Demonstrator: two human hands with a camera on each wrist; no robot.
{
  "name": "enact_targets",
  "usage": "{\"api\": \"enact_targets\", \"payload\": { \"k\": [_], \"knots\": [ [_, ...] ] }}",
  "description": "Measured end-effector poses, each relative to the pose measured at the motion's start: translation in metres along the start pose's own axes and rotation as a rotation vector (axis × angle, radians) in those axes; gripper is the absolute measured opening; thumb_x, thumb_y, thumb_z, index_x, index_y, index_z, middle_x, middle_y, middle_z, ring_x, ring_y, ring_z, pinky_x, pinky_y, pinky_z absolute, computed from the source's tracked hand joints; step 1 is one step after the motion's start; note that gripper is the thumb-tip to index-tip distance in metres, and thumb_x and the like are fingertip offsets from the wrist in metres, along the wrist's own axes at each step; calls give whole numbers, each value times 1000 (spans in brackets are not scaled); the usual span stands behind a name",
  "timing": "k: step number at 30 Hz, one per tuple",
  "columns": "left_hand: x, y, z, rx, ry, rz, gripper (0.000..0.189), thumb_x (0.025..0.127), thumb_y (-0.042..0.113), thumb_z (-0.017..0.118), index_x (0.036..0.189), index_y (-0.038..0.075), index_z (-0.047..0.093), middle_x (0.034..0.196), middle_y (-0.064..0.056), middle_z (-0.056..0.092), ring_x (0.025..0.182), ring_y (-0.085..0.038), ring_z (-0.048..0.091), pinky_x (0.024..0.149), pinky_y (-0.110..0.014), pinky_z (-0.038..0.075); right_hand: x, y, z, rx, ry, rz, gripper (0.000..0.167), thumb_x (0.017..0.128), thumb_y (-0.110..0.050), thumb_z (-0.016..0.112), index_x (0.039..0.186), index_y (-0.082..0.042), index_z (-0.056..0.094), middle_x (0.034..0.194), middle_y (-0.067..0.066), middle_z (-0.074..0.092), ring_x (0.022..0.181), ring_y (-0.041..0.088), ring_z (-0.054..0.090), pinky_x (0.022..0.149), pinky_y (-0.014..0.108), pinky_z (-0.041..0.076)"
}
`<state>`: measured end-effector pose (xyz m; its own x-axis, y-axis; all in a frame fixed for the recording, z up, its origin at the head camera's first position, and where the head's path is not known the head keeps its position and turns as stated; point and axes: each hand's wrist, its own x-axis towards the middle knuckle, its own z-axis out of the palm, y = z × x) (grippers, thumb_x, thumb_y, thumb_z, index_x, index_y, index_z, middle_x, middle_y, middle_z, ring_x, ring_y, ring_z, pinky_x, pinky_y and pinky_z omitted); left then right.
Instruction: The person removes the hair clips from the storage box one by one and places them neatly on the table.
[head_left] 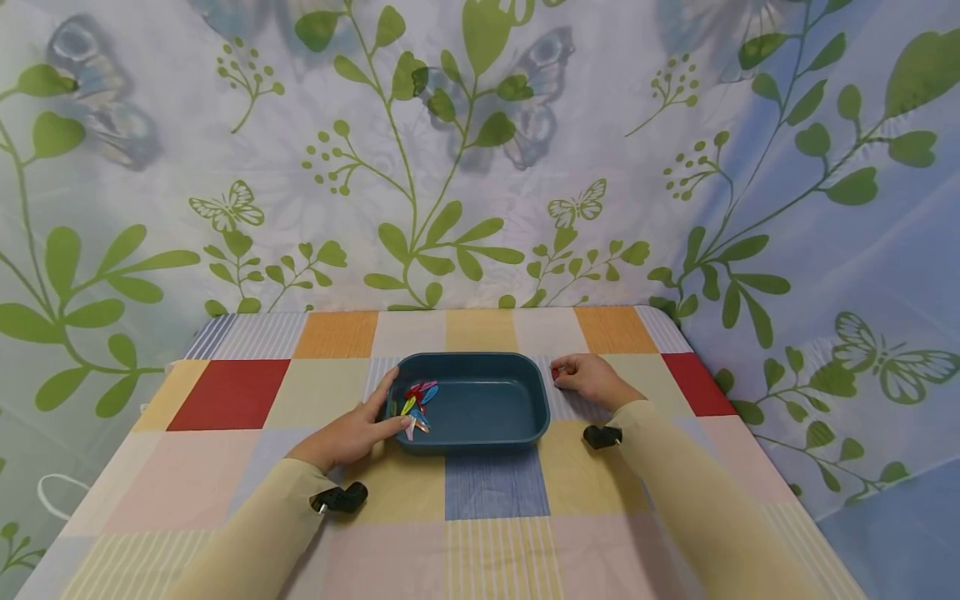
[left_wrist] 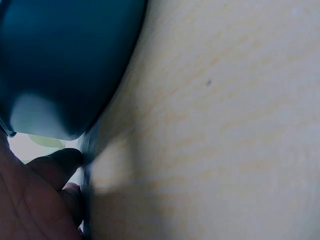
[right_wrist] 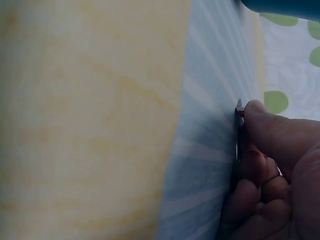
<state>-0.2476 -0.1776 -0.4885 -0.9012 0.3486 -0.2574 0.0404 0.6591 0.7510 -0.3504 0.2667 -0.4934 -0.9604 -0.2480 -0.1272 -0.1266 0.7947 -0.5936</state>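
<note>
A dark teal rectangular tray (head_left: 480, 444) stands on the table. At its left end lies a small pile of colourful snap hair clips (head_left: 420, 402). My left hand (head_left: 351, 432) holds the tray's left end, with the thumb over the rim near the pile and the fingers along the outside. In the left wrist view, fingers (left_wrist: 57, 165) show beside the tray wall (left_wrist: 65, 60). To the right of the tray, my right hand (head_left: 592, 379) pinches a small red hair clip (head_left: 556, 372) at the tablecloth. In the right wrist view, the clip (right_wrist: 240, 110) is mostly hidden by thumb and fingers.
A patchwork-check tablecloth (head_left: 495, 483) covers the table. Behind and to the right hangs a curtain (head_left: 480, 167) printed with leaves and butterflies. A white cable (head_left: 52, 496) loops beside the table's left edge. Dark wrist cameras (head_left: 341, 498) are worn on both sleeves.
</note>
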Motion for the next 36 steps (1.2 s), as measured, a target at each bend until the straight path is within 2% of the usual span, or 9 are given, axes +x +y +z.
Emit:
{"api": "enact_targets", "payload": {
  "k": [7,17,26,32,36],
  "knots": [
    [2,-3,1,-11,3,20,96,100,67,57,168,46,-7,179,-11,4,158,-60,-4,123,-78,4,-1,2,0,10,-7,-25,35,99,-15,71,132,-2,72,90,-2,73,87,13,58,83,28,47],
    [1,-2,0,-22,-2,15,95,100,65,58,168,46,-7,179,-12,3,158,-60,-5,123,-78,2,-2,0,2,18,-7,24,35,100,-15,72,133,-4,72,86,-3,66,88,17,57,84,30,45],
    [1,1,1,-21,-2,-36,95,99,65,59,165,52,-7,179,-13,5,157,-61,-4,119,-84,9,0,4,4,6,1,32,36,100,-17,72,134,-5,71,93,0,67,93,19,57,88,35,45],
    [1,1,1,-21,2,1,93,102,60,58,167,46,-6,179,-12,4,159,-58,-3,124,-77,3,-2,3,3,-22,5,19,36,100,-17,71,135,-5,71,94,1,67,96,21,57,91,37,45],
    [1,0,0,-10,5,3,94,101,63,58,167,47,-6,179,-12,5,159,-58,-2,123,-78,4,-3,0,3,-24,3,23,37,100,-17,71,135,-4,71,95,2,68,97,22,57,93,39,46]
  ]
}}
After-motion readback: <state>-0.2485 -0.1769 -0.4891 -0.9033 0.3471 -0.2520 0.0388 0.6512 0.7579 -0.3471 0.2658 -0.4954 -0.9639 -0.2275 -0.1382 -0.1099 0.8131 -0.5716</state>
